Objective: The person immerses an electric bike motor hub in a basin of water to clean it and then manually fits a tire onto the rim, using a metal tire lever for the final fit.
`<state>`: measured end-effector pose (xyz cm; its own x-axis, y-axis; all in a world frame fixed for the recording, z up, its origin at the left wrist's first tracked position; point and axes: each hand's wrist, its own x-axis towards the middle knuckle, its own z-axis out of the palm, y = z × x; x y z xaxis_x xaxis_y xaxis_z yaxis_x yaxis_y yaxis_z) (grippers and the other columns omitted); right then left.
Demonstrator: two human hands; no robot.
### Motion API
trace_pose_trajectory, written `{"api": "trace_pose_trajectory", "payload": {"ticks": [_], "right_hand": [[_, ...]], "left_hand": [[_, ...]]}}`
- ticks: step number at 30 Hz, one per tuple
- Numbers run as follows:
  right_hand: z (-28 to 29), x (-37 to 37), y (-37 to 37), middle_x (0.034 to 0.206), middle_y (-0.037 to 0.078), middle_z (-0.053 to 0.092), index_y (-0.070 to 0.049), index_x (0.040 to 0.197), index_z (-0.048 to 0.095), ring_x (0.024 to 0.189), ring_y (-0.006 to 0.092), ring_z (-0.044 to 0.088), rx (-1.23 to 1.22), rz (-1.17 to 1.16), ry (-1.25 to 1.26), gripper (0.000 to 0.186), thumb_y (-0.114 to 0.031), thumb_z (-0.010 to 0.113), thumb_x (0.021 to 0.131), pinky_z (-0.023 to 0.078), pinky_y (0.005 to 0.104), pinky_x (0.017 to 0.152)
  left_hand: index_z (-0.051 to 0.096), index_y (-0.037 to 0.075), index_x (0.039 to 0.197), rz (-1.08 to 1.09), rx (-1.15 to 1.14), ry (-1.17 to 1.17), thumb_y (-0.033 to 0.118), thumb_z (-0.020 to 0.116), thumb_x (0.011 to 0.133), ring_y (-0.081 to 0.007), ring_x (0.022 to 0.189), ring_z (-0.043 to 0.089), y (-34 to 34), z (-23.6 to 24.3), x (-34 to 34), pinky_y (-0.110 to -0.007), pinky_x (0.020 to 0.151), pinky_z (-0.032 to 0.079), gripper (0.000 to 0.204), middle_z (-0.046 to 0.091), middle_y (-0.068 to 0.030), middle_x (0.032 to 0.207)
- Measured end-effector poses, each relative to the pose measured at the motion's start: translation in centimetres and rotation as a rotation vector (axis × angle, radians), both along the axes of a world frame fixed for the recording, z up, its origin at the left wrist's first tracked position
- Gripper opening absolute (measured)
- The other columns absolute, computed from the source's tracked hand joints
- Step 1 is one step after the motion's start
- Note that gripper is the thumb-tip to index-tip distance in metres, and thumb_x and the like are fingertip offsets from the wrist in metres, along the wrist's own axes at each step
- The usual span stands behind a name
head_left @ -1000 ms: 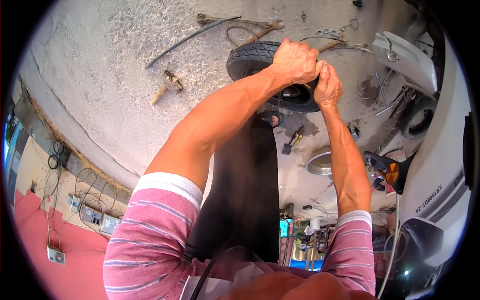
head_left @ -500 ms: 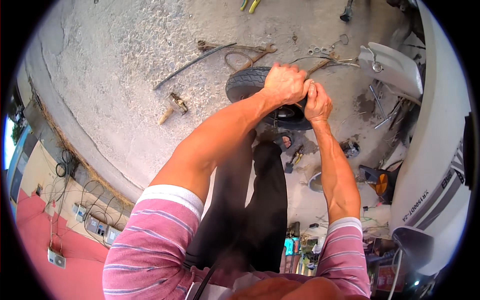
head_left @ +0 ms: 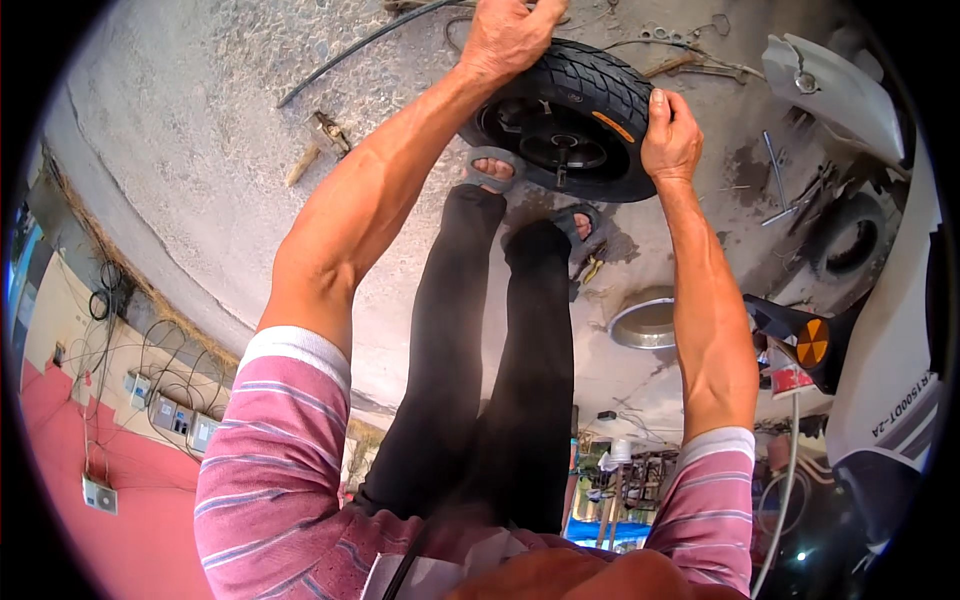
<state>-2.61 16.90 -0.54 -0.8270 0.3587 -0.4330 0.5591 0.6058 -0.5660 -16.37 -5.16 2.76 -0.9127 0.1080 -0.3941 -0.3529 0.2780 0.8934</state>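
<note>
A small black wheel [head_left: 566,140] with a treaded tyre, a dark hub and an orange mark on its sidewall stands tilted on the ground by my sandalled feet. My right hand [head_left: 672,138] grips the tyre's right side, thumb on the tread edge and fingers curled round it. Over the far left of the wheel is my left hand [head_left: 508,38]; its fingertips run out at the top of the picture, so whether it holds anything is hidden. A hammer [head_left: 320,148] with a wooden handle lies left of the wheel.
A white vehicle body [head_left: 890,350] stands at the right, with a loose tyre [head_left: 848,235] beside it. Near my right forearm sits a round basin [head_left: 645,322]. A metal cross-shaped tool [head_left: 778,190] lies on the ground; a black rod [head_left: 365,45] lies beyond the hammer.
My hands, close together on the tyre before, are now apart. The left has moved up and left, the right slightly right. More of the wheel's hub side shows, and my view has shifted.
</note>
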Motion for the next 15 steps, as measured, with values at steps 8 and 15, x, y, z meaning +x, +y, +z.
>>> {"api": "trace_pose_trajectory", "payload": {"ticks": [8,15], "right_hand": [[0.3,0.0,0.2,0.091,0.018,0.073,-0.006,0.109,0.071,0.091,0.0388,0.069,-0.050,0.046,0.029,0.051,-0.052,0.053,0.099,0.052,0.0438,0.083],[-1.1,0.3,0.1,0.089,0.016,0.072,0.000,0.112,0.069,0.085,0.0292,0.067,-0.122,0.056,0.170,0.049,-0.045,0.054,0.101,0.051,0.0383,0.082]], "left_hand": [[0.059,-0.002,0.129,-0.163,-0.908,-0.081,0.031,0.064,0.093,-0.0477,0.119,0.059,-21.2,-12.5,2.5,-0.051,0.101,0.049,0.049,0.063,-0.0329,0.122],[0.050,0.005,0.139,-0.401,-1.127,0.033,0.020,0.062,0.086,-0.0486,0.120,0.054,-27.7,-18.3,3.0,-0.057,0.103,0.044,0.056,0.057,-0.0280,0.131]]}}
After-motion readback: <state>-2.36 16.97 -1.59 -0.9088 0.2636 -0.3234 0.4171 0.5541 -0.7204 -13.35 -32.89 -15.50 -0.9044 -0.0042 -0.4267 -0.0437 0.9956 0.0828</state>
